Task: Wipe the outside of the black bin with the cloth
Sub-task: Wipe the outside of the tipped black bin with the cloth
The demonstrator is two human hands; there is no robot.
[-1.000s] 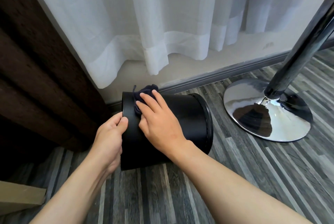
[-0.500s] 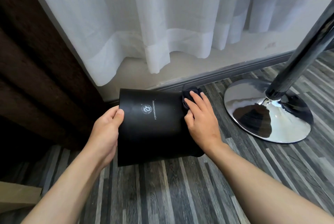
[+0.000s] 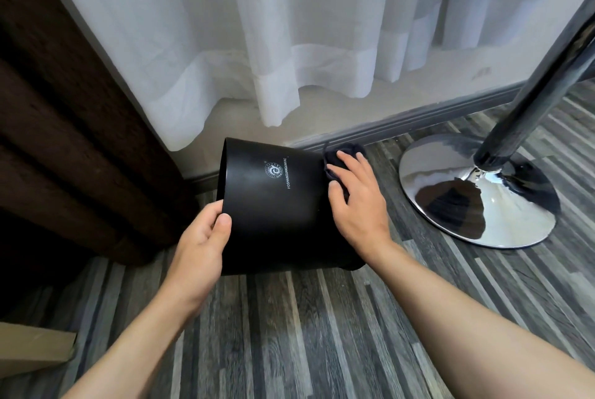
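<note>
The black bin (image 3: 273, 215) lies on its side on the wood-pattern floor, with a small white logo and lettering on its upper wall. My left hand (image 3: 203, 244) grips the bin's left rim, thumb on the outside. My right hand (image 3: 357, 202) presses a dark cloth (image 3: 341, 154) against the bin's right end; only the cloth's top edge shows past my fingers. The bin's opening is hidden from view.
A chrome table base (image 3: 476, 196) with a dark slanted pole (image 3: 544, 76) stands right of the bin. White sheer curtains (image 3: 289, 44) hang behind, above a grey baseboard. A dark brown curtain (image 3: 64, 128) fills the left. A cardboard piece (image 3: 32, 353) lies at the lower left.
My right hand slid the cloth from the bin's left end across to its right end. The bin was turned, so its logo now faces up. My left hand shifted its grip on the rim.
</note>
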